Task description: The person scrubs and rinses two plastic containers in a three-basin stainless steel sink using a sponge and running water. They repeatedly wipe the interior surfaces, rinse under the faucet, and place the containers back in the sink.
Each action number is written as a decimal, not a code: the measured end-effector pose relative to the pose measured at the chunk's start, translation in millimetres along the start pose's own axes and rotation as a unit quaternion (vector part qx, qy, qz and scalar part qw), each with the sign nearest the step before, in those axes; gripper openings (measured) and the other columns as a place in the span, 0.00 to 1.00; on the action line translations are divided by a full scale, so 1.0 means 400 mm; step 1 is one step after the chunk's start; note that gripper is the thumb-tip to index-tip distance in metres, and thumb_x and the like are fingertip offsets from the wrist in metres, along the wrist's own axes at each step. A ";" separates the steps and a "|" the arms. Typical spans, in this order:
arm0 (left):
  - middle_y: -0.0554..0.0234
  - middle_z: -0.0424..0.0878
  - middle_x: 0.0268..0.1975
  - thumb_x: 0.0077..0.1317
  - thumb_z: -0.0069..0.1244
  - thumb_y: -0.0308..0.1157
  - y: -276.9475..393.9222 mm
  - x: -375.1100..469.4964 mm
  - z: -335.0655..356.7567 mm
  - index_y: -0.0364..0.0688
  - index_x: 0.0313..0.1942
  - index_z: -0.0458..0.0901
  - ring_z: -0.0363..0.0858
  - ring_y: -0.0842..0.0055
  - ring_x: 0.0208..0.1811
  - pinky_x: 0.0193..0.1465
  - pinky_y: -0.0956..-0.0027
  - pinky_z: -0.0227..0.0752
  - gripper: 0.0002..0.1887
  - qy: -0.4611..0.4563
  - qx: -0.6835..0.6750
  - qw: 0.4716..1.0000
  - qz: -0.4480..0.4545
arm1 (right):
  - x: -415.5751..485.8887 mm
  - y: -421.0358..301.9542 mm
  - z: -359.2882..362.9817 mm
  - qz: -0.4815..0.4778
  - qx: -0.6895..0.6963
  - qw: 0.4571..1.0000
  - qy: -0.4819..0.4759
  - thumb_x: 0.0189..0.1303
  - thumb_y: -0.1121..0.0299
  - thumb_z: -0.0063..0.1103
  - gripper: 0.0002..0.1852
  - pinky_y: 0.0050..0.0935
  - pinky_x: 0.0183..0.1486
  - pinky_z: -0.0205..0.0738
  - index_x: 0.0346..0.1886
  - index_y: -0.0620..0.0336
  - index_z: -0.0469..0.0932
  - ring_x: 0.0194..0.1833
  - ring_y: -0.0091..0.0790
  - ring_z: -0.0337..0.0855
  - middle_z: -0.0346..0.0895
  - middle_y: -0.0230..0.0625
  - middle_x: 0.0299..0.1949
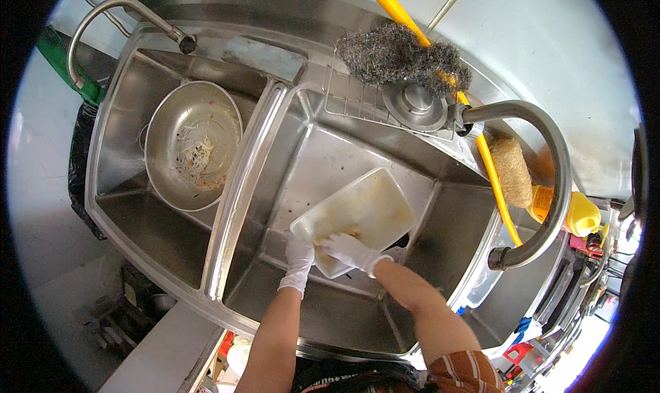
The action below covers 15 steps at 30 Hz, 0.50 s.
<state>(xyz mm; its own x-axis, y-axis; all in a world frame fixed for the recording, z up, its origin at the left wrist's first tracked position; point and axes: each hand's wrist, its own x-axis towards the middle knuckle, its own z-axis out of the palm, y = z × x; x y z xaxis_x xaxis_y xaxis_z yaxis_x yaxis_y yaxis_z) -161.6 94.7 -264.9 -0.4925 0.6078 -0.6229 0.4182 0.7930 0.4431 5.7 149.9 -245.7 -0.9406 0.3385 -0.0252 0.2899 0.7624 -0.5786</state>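
Note:
A white rectangular plastic container [371,202] lies tilted in the large middle basin of a stainless steel sink [335,156]. My left hand [299,261], in a white glove, grips the container's near left corner. Also gloved, my right hand [350,252] reaches inside, its fingers pressed down against the inner surface. A small tan patch shows by those fingertips; whether it is a scrubbing pad or food residue I cannot tell. Cloudy yellowish film coats the container's inside. The right palm and whatever may be under it are hidden.
A metal wok [193,145] with noodle scraps sits in the left basin. Steel wool [384,55] tops a wire rack [356,109] behind. Near the right faucet [559,176] are a yellow hose [492,166], a tan scrubber [510,171] and a yellow bottle [582,215]. Another faucet [129,4] arches at left.

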 end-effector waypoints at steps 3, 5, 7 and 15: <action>0.49 0.82 0.41 0.59 0.51 0.39 -0.025 0.016 0.011 0.39 0.44 0.78 0.80 0.56 0.45 0.45 0.58 0.72 0.17 -0.012 0.007 1.000 0.015 | -0.036 0.016 -0.030 0.079 -0.021 0.969 -0.232 0.55 0.69 0.51 0.12 0.37 0.47 0.74 0.42 0.58 0.78 0.48 0.40 0.75 0.73 0.34 0.45; 0.49 0.82 0.42 0.59 0.51 0.39 -0.020 0.014 0.011 0.39 0.45 0.77 0.79 0.56 0.46 0.46 0.58 0.72 0.17 -0.030 0.029 0.999 0.002 | -0.003 0.012 -0.028 0.121 0.022 0.977 -0.172 0.55 0.70 0.50 0.11 0.38 0.49 0.73 0.41 0.58 0.78 0.48 0.43 0.75 0.73 0.38 0.44; 0.39 0.80 0.42 0.56 0.51 0.34 0.001 0.007 -0.001 0.32 0.50 0.69 0.78 0.50 0.47 0.50 0.55 0.70 0.23 -0.035 -0.038 0.997 0.055 | 0.066 -0.007 -0.007 0.237 0.101 0.963 -0.081 0.55 0.71 0.50 0.11 0.40 0.50 0.72 0.41 0.58 0.79 0.48 0.46 0.74 0.73 0.41 0.44; 0.37 0.79 0.43 0.54 0.55 0.35 0.035 -0.001 -0.049 0.32 0.54 0.65 0.78 0.48 0.44 0.49 0.54 0.70 0.29 -0.042 0.042 0.998 0.020 | 0.147 -0.073 0.036 0.368 0.428 0.804 0.187 0.55 0.73 0.55 0.19 0.35 0.59 0.65 0.52 0.62 0.75 0.56 0.45 0.70 0.69 0.47 0.56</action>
<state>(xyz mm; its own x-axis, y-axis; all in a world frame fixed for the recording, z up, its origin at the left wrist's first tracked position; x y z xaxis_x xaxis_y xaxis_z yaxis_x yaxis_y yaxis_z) -170.3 106.5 -245.9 -0.4099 0.6300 -0.6596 0.5006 0.7599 0.4147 -60.6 139.8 -242.0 -0.4050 0.7878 -0.4640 0.3657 -0.3256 -0.8719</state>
